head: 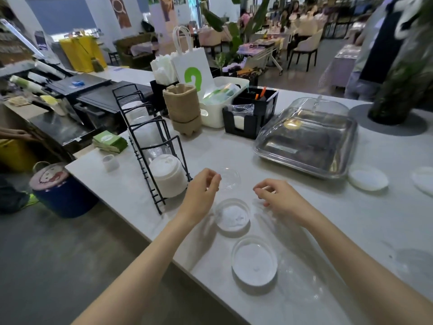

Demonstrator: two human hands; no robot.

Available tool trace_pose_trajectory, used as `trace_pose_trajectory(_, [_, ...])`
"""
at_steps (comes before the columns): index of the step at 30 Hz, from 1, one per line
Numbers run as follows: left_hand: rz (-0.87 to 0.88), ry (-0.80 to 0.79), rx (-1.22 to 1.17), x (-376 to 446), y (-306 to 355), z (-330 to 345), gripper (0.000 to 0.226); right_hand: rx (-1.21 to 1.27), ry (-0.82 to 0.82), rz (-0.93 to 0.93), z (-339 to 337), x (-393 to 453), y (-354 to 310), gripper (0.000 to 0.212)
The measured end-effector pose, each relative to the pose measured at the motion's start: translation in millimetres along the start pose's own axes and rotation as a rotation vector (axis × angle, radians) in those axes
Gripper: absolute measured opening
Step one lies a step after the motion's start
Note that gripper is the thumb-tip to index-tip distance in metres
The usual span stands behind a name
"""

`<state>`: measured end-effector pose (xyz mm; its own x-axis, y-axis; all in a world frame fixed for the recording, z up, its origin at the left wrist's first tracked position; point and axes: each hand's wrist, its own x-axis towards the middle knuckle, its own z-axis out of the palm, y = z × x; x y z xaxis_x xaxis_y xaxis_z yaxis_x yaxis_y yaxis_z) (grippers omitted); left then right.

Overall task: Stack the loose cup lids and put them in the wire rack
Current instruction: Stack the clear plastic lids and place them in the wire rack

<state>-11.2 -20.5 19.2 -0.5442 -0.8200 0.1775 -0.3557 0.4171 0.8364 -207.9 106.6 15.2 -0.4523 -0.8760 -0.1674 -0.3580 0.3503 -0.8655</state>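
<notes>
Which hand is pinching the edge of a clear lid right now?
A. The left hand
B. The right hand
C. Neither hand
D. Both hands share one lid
A: the left hand has its fingers closed on the rim of a clear lid, lifted slightly off the counter, while the right hand hovers beside it with nothing visibly in it.

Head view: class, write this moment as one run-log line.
left hand: pinching clear plastic lid | right hand: empty | two clear lids on counter | black wire rack: untouched
</notes>
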Motion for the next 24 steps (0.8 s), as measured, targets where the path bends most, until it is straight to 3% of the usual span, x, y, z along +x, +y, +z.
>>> trace_pose_trajectory(2, [0.033,-0.042,0.064,10,0,5,0.015,0.017,-0.002,0.007,1,3,0,0.015])
trace_pose_trajectory(7, [0.066,-0.202,0.273,48,-1,19,0.056,0.036,0.014,0.018,-1,3,5,0.012])
trace_pose_trajectory(10, [0.043,-0.328,0.550,68,-9,31,0.077,0.037,0.015,0.018,-2,2,7,0.011])
trace_pose_trajectory(14, [0.025,-0.364,0.666,74,-23,38,0.084,0.036,0.015,0.024,-2,0,12,0.011])
trace_pose_trajectory(18, [0.056,-0.279,0.519,74,-24,34,0.081,0.047,0.028,0.021,-2,-3,17,0.010])
trace_pose_trajectory(20, [0.039,-0.246,0.338,73,-17,32,0.074,0.064,0.040,0.013,-2,-6,18,0.010])
trace_pose_trajectory(23, [-0.217,-0.280,-0.283,70,-2,30,0.045,0.101,0.085,0.004,-4,-11,17,0.011])
trace_pose_trajectory(24, [-0.343,-0.325,-0.547,69,2,30,0.046,0.114,0.100,0.002,-7,-14,16,0.011])
